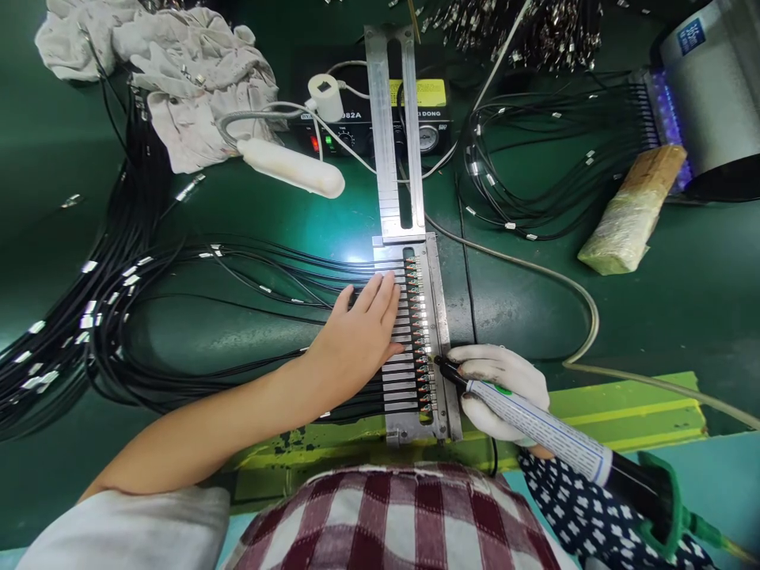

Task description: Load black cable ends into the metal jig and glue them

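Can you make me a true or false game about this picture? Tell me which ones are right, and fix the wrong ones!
1. The right hand is gloved and holds a syringe. True.
2. The left hand is gloved too. False: it is bare.
3. The left hand lies over black wires set side by side in a metal fixture. True.
4. The syringe's tip points away from the metal fixture. False: it points towards it, close beside the row of wire ends.
5. The wrapped block is to the right of the metal fixture. True.
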Available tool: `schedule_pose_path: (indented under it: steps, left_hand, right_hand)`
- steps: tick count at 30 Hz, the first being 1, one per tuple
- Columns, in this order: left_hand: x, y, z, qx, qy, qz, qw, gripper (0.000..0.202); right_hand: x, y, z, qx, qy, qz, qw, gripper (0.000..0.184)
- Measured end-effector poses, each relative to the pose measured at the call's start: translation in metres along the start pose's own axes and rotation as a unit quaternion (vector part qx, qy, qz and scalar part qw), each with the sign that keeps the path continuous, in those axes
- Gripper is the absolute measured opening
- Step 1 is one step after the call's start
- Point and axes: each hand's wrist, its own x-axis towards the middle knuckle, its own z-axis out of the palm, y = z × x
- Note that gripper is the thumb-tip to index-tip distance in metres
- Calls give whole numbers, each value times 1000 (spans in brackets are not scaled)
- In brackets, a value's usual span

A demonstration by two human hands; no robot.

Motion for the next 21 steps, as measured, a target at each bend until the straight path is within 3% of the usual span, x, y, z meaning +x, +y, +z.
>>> schedule_pose_path:
  steps: [10,21]
  left_hand:
    - [0,1,-1,7,-2,0,1000,69]
    - [0,0,0,-6,6,-2,1000,69]
  right_hand:
    - [-7,-6,-5,0,30,-18,999,24]
    - [-10,-7,-1,1,-6,10,1000,19]
